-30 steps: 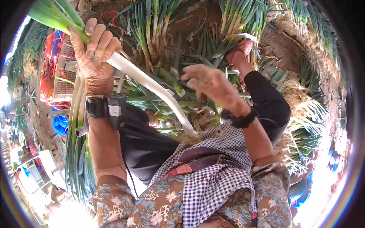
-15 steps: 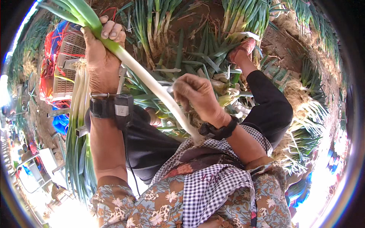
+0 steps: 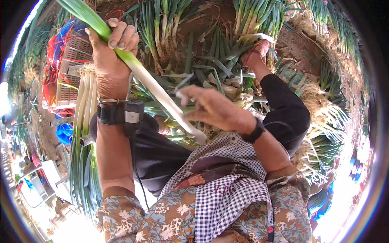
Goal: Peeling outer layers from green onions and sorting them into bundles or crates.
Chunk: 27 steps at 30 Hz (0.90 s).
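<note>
A long green onion (image 3: 152, 86) slants across the middle, its green leaves up at the far left and its white root end down toward my lap. My left hand (image 3: 110, 56) is wrapped round it where green turns to white. Just right of the white shaft is my right hand (image 3: 221, 108), its fingers spread and slightly blurred, holding nothing. Whether its fingertips touch the shaft I cannot tell. Beneath both hands lies a heap of loose green and pale leaves (image 3: 202, 77). A bundle of onions (image 3: 84, 111) rests beside my left forearm, white ends away from me.
A beige plastic basket (image 3: 80, 48) with red ties stands at the far left. Upright onion bunches (image 3: 259, 18) stand on the soil ahead. More onions with bushy roots (image 3: 324, 121) lie at the right, beyond my bent knee (image 3: 289, 117).
The onion's root end has shifted up and left, away from my scarf. My right hand has opened from a curled shape and moved slightly lower. My left hand keeps its hold.
</note>
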### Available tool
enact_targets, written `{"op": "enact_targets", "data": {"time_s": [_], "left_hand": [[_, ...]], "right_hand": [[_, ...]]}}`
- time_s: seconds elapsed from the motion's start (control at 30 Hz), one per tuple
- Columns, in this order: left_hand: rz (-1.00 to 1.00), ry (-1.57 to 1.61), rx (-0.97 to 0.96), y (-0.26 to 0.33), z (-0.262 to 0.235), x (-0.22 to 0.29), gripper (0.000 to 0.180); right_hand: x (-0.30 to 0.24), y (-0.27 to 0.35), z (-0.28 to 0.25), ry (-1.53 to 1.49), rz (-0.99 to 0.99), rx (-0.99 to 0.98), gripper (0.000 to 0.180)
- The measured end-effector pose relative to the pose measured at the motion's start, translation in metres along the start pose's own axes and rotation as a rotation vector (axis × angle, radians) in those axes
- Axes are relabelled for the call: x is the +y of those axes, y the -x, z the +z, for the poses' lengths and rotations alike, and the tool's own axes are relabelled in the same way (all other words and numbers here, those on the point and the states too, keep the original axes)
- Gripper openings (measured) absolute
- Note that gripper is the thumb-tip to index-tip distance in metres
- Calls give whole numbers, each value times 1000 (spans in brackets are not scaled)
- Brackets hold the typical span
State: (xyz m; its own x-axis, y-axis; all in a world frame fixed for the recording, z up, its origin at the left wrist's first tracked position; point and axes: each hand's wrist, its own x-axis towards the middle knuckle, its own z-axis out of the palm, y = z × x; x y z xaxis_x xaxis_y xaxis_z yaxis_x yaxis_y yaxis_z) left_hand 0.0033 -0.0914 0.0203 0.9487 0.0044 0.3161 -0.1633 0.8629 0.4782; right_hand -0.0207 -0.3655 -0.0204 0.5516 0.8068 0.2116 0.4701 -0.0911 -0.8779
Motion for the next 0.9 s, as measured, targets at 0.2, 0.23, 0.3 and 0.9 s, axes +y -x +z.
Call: {"op": "enact_targets", "data": {"time_s": [0.2, 0.23, 0.3, 0.9], "left_hand": [[10, -198, 115, 0, 14, -9, 67], [-10, -208, 115, 1, 14, -9, 71], [-3, -276, 219, 5, 16, -13, 78], [163, -432, 271, -1, 22, -46, 48]], "right_hand": [[-12, -4, -4, -222, 74, -150, 22], [-19, -1, -12, -632, 176, -35, 20], [-34, -5, -35, -1333, 360, 153, 22], [1, -91, 33, -754, 331, 372, 30]]}}
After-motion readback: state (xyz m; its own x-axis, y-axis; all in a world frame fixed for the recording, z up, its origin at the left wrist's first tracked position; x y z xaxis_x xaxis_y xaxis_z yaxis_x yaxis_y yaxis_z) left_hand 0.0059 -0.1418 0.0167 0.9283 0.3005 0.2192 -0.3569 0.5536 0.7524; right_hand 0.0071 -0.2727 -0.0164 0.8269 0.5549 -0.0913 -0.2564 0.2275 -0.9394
